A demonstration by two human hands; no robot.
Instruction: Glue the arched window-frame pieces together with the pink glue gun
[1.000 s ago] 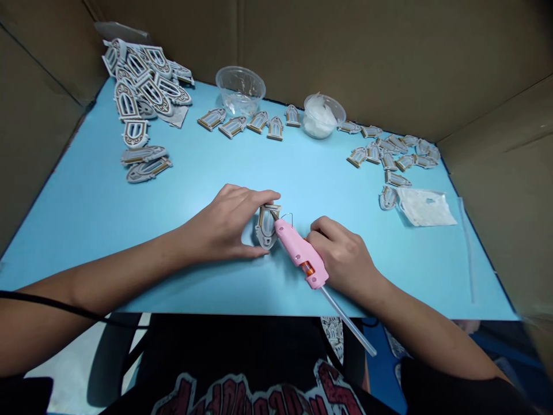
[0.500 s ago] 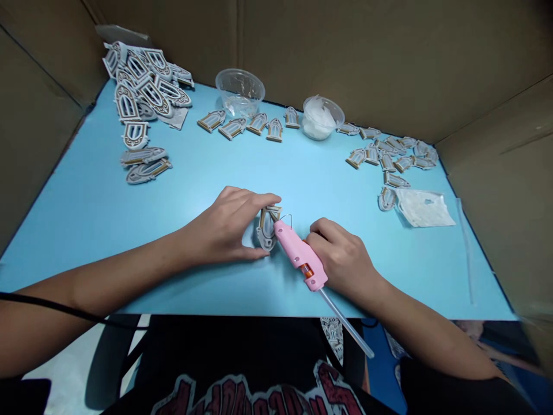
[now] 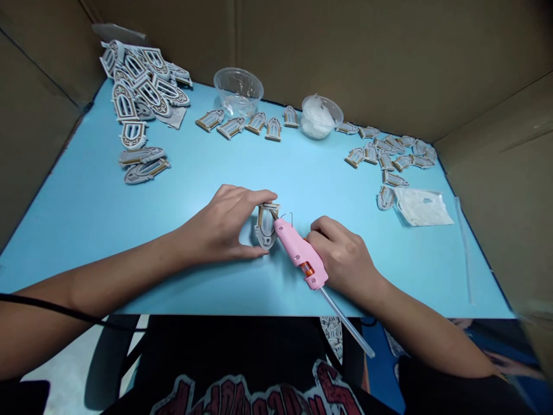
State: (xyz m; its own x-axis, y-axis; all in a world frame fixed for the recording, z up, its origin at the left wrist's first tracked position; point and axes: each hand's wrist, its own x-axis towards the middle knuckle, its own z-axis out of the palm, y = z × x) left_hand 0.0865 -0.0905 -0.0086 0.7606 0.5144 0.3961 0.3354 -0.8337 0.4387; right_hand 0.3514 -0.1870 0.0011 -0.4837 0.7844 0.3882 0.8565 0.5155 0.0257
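Between the thumb and fingers of my left hand (image 3: 231,225) is a small arched window-shaped piece (image 3: 266,228), white-grey with gold-brown edging. It is held by its two ends, the flat end away from me. My right hand (image 3: 341,251) is wrapped around a pink hot glue gun (image 3: 301,252). The gun's metal nozzle rests at the piece's upper right part; whether it touches, I cannot tell. A clear glue stick (image 3: 348,323) sticks out of the gun's back end towards me.
Larger arched frames (image 3: 147,86) are heaped at the back left. Small arched pieces (image 3: 230,127) lie along the back, more (image 3: 386,153) at the right. Two clear bowls stand there, one (image 3: 239,92) with scraps, one (image 3: 319,118) with white material. A plastic bag (image 3: 423,207) and glue stick (image 3: 465,253) lie right.
The glue gun's nozzle has shifted slightly on the arched piece, and the piece has turned a little in my left hand. Both hands keep their grip.
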